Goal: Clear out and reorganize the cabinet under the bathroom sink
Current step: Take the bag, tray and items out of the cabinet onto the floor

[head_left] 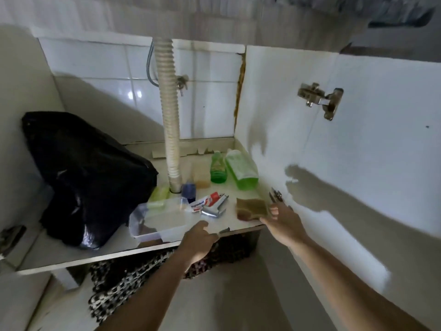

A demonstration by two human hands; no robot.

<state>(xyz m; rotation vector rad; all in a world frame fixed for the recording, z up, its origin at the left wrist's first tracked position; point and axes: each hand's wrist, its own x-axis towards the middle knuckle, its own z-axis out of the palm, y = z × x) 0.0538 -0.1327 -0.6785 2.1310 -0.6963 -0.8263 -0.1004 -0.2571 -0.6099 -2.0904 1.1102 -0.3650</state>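
With right hand (278,217) pinching the brown sponge (253,207) at four o'clock on the cabinet floor (238,191) and left hand (199,237) curled on the front edge, best lifted straight out, away from the green bottles (232,169).

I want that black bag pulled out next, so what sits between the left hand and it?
The clear plastic tray lies between them. The left hand rests at the shelf's front edge, just right of the tray, and the black bag sits on the tray's far side, against its left end.
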